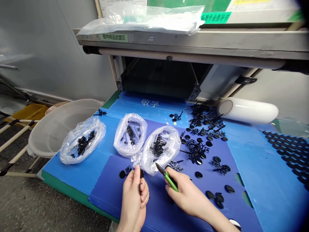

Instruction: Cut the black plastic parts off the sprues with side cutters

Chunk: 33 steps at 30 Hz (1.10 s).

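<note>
My left hand [135,196] is closed around a black plastic part, mostly hidden by the fingers; dark bits show above and below the thumb. In my right hand [184,190] are green-handled nippers [170,181], their dark tips pointing up and left toward a clear plastic bag [175,135] with small black parts inside. A second bag [118,141] stands just left of it, and a third bag [66,153] lies farther left, each holding small black pieces. Branched black molded parts with round discs [196,149] lie in a heap right of the bags.
Loose black discs [198,174] are scattered on the blue mat [159,209]. Rows of black pieces [287,154] lie at far right, near a white roll [251,110]. A large translucent tub [43,135] stands left of the table; a metal shelf [212,45] spans the back above a dark chute [156,77].
</note>
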Each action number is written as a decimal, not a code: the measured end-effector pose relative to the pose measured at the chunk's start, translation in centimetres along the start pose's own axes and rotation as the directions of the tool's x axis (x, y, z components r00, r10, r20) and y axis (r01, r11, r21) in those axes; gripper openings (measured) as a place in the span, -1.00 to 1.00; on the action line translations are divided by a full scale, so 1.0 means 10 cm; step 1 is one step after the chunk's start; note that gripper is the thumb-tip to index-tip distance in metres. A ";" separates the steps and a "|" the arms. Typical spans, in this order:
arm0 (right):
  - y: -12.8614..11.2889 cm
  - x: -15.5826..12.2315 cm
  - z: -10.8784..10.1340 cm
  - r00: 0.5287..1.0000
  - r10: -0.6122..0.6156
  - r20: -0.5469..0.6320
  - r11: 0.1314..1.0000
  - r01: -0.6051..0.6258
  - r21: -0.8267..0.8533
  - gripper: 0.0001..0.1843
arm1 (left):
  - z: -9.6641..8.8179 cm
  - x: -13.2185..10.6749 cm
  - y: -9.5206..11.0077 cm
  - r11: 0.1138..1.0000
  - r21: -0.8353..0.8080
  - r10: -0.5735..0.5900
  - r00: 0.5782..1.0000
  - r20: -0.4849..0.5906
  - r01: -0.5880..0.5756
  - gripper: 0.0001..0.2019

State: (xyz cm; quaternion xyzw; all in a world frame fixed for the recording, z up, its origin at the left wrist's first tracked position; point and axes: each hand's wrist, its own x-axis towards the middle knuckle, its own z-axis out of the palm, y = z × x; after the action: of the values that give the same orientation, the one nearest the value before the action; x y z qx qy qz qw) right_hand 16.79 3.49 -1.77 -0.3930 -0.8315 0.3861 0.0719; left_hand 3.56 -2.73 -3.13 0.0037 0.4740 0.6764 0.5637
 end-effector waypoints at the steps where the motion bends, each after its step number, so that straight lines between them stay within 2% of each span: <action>1: -0.01 -0.02 -0.03 1.000 0.004 -0.012 1.000 -0.004 0.003 -0.76 | -0.01 -0.02 -0.02 0.999 0.035 0.005 1.000 0.002 -0.005 -0.69; 5: 0.01 -0.20 -0.11 0.998 0.045 -0.045 0.997 -0.042 0.062 -0.80 | -0.07 -0.06 -0.16 0.966 0.259 0.005 1.000 -0.001 -0.004 -0.62; 10: 0.21 -0.56 -0.22 0.972 0.185 -0.143 0.949 -0.139 0.281 -0.88 | -0.07 -0.05 -0.43 0.819 0.574 -0.017 0.999 0.035 -0.006 -0.57; 14: 0.43 -0.93 -0.32 0.910 0.339 -0.237 0.869 -0.207 0.450 -0.92 | 0.02 -0.03 -0.51 0.592 0.793 0.034 0.987 0.155 -0.145 -0.56; 17: 0.57 -1.20 -0.37 0.857 0.429 -0.285 0.794 -0.208 0.571 -0.89 | 0.17 -0.02 -0.51 0.430 0.861 0.017 0.957 0.291 -0.270 -0.61; 20: 0.70 -1.44 -0.38 0.805 0.494 -0.329 0.748 -0.201 0.632 -0.89 | 0.42 -0.02 -0.57 0.314 0.844 -0.039 0.883 0.468 -0.434 -0.68; 24: 0.86 -1.70 -0.38 0.718 0.567 -0.403 0.738 -0.226 0.636 -0.90 | 0.88 -0.02 -0.88 0.194 0.748 -0.161 0.732 0.662 -0.634 -0.79; 26: 0.92 -1.83 -0.39 0.675 0.597 -0.433 0.739 -0.254 0.624 -0.91 | 1.10 -0.01 -1.08 0.138 0.702 -0.206 0.673 0.711 -0.699 -0.82; 29: 1.03 -2.02 -0.41 0.628 0.626 -0.462 0.737 -0.284 0.613 -0.92 | 1.35 -0.03 -1.35 0.049 0.644 -0.270 0.610 0.745 -0.764 -0.79; 33: 1.20 -2.19 -0.42 0.614 0.629 -0.476 0.756 -0.341 0.559 -0.95 | 1.46 -0.08 -1.61 -0.088 0.568 -0.385 0.554 0.738 -0.818 -0.80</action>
State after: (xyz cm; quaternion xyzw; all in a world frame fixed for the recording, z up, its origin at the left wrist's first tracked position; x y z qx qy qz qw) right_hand 40.71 -4.85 -3.20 -0.6903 -0.5105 0.3995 0.3213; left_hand 23.94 4.62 -5.03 0.7862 0.4875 0.1340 0.3553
